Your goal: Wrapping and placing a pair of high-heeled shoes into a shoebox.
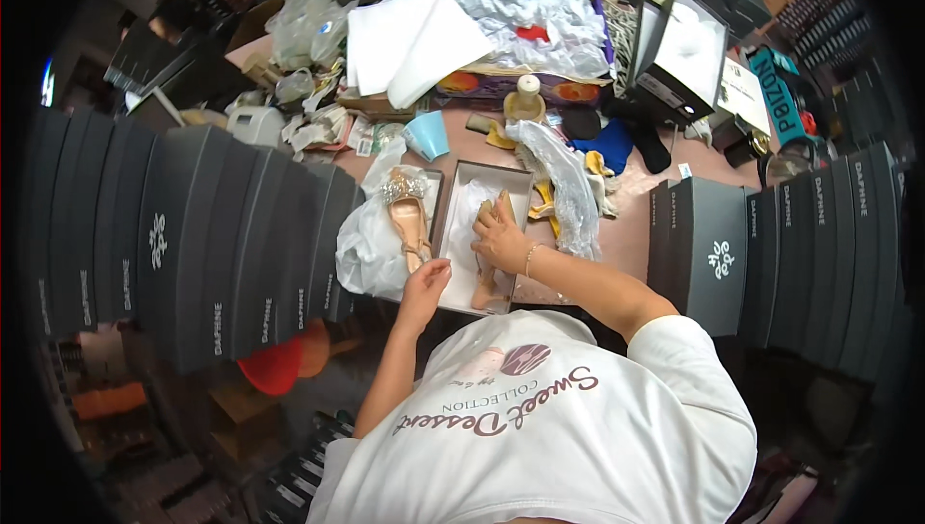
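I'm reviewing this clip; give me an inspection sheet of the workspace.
Surface: pink tabletop, crowded.
Items at hand: embellished tan sandal on crumpled white wrapping; open shoebox holding another tan shoe.
Clutter: light-blue cup, white sheets, pump-top bottle.
Hands: left hand at the sandal's heel end, contact unclear; right hand over the boxed shoe, grip unclear.
Cables: nothing seen for certain.
Surroundings: dark shoeboxes stacked both sides.

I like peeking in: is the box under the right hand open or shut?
Open: the box shows its inside, with a shoe under the right hand.
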Tool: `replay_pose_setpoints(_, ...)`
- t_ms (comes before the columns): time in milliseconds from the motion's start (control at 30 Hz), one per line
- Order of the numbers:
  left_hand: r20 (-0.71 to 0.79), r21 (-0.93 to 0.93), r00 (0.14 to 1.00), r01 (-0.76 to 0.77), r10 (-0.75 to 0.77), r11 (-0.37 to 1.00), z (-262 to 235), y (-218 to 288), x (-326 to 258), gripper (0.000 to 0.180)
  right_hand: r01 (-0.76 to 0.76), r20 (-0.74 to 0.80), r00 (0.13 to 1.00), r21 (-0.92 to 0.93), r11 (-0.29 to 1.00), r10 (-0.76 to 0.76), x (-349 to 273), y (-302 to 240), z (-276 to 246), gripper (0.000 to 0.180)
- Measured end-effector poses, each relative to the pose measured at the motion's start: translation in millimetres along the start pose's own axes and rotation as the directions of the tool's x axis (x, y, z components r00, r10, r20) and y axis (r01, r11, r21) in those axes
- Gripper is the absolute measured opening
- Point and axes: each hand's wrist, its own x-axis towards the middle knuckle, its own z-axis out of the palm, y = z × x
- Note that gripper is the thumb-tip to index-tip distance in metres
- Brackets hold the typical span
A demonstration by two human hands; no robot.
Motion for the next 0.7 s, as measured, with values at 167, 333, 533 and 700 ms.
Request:
replay_pose_setpoints(167,0.155,0.043,0.985,-0.084,0.076,0.996,-18.7,29.5,43.6,0.027,-0.403,-0.388,0.496,0.689,0.602,0.777,-47.2,45.9,-17.5,0.061)
replay_pose_setpoints(333,0.423,0.219,0.906,-0.102,0.000,0.970,-6.8,40.0,79.9,0.038,-0.777,0.121,0.295,0.608,0.164,0.948,-83.8,114.6,48.4,0.041)
replay_pose_setpoints(533,0.446,0.592,0.669,-0.719,0.594,0.365,29.3,126.2,84.1,0.099,0.101,0.154,0.815,0.912,-0.398,0.559,-114.4,50.5,-33.8,0.032)
replay_pose_setpoints(700,0.491,-0.423,0.866,0.333,-0.096,0.843,27.1,135.6,112.6,0.114,0.454,-0.143,0.873,0.587,-0.670,0.466,-95.5,39.5,-67.5,0.035)
